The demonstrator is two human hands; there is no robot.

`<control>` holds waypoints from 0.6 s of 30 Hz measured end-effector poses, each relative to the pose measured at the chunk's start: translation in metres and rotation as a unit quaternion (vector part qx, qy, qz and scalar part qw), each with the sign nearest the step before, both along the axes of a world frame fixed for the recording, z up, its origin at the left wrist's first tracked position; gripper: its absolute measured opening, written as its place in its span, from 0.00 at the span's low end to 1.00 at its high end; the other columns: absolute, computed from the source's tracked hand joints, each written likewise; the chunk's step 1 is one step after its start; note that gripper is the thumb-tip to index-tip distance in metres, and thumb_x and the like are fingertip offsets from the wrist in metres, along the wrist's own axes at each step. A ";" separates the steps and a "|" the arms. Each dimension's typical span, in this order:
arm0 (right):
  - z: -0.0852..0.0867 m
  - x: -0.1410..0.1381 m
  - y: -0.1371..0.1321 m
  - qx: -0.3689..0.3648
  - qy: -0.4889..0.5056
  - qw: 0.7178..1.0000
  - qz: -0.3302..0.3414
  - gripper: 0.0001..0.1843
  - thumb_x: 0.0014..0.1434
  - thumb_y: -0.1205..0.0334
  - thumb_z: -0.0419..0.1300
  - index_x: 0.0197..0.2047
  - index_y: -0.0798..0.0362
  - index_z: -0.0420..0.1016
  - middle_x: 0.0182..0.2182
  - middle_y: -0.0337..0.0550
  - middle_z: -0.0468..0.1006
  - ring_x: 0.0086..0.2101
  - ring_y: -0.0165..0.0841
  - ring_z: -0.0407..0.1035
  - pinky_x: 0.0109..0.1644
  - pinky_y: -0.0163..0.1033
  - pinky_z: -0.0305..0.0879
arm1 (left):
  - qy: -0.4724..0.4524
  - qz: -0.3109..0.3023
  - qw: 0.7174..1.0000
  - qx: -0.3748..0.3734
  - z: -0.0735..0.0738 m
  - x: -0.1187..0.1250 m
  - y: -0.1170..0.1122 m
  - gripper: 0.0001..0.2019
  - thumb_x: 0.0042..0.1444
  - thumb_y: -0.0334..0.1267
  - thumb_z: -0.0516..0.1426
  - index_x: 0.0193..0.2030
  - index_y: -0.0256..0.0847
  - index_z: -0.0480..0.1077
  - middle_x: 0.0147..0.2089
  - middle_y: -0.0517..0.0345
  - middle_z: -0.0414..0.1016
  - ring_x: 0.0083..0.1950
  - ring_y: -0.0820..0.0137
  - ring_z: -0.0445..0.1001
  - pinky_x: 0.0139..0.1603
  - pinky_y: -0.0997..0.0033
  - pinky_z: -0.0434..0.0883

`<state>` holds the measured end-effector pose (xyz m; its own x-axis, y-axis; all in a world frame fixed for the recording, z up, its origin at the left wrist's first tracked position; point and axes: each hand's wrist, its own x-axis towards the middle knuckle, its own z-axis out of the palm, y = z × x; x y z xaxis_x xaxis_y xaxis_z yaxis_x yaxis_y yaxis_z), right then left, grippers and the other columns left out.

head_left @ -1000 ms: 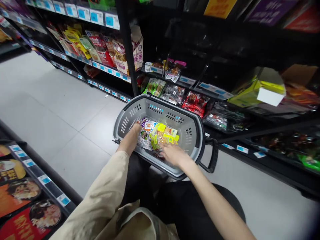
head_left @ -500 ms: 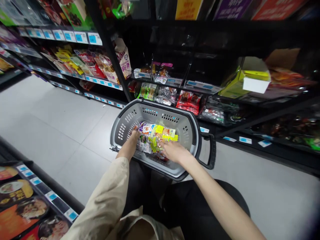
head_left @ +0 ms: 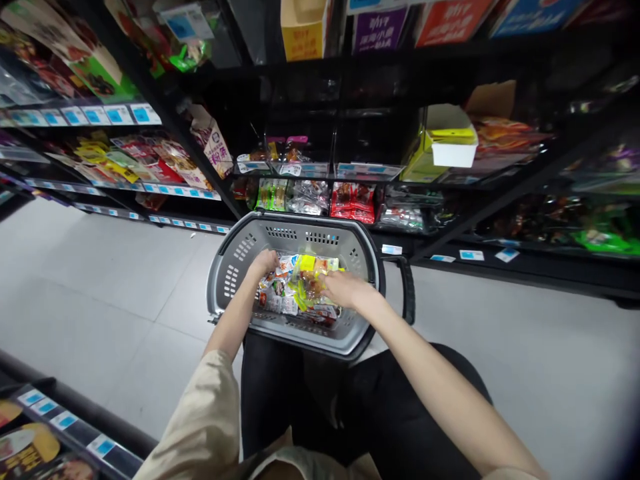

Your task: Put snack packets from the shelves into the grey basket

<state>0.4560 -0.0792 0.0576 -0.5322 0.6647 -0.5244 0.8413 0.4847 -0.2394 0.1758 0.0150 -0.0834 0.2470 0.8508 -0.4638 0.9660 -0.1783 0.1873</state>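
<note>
A grey plastic shopping basket (head_left: 295,337) with a black rim sits in front of my knees, holding several small snack packets. Inside it at the left, my left hand (head_left: 265,262) has its fingers curled down beside a white snack packet (head_left: 287,265); what lies under the fingertips is hidden. At the right, my right hand (head_left: 344,287) reaches over the rim, its fingers closed on the edge of a yellow, clear-fronted snack packet (head_left: 309,279). More white and red packets (head_left: 280,303) lie beneath.
Black store shelves stand ahead, with red packets (head_left: 353,202), green packets (head_left: 271,195) and a yellow-green box (head_left: 435,150). The basket's black handle (head_left: 409,293) sticks out at the right. Another shelf edge (head_left: 65,420) is at lower left. Grey floor tiles (head_left: 115,280) lie between.
The view has swung, so shelves and basket appear shifted left. My left hand has curled more tightly and sits slightly higher in the basket. My right hand stays at the yellow packet.
</note>
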 end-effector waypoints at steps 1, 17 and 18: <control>-0.002 0.001 0.002 0.005 0.004 1.000 -0.004 0.25 0.71 0.59 0.56 0.68 0.57 0.68 0.58 0.64 0.78 0.58 0.52 0.75 0.57 0.51 0.71 | -0.013 0.004 1.000 0.014 0.006 0.004 0.001 0.11 0.54 0.29 0.64 0.44 0.33 0.83 0.44 0.42 0.86 0.49 0.60 0.83 0.53 0.70 0.74; -0.008 -0.011 0.013 0.146 0.233 0.940 -0.203 0.40 0.62 0.52 0.61 0.72 0.58 0.58 0.59 0.64 0.76 0.54 0.52 0.75 0.57 0.54 0.70 | -0.640 0.178 0.736 0.128 0.041 0.067 -0.025 0.21 0.39 0.51 0.75 0.30 0.34 0.82 0.30 0.50 0.84 0.33 0.64 0.82 0.39 0.66 0.80; -0.008 -0.011 0.013 0.151 0.246 0.934 -0.212 0.39 0.61 0.54 0.61 0.72 0.58 0.59 0.59 0.63 0.76 0.53 0.52 0.75 0.57 0.54 0.71 | -0.653 0.177 0.726 0.123 0.040 0.068 -0.025 0.22 0.39 0.51 0.75 0.32 0.33 0.82 0.31 0.50 0.84 0.34 0.64 0.82 0.40 0.65 0.80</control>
<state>0.4446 -0.0666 0.0495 -0.3154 0.9481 -0.0406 0.7967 0.2413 -0.5542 0.2438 -0.0102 -0.0430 0.0845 0.9857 0.1459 -0.0147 -0.1452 0.9893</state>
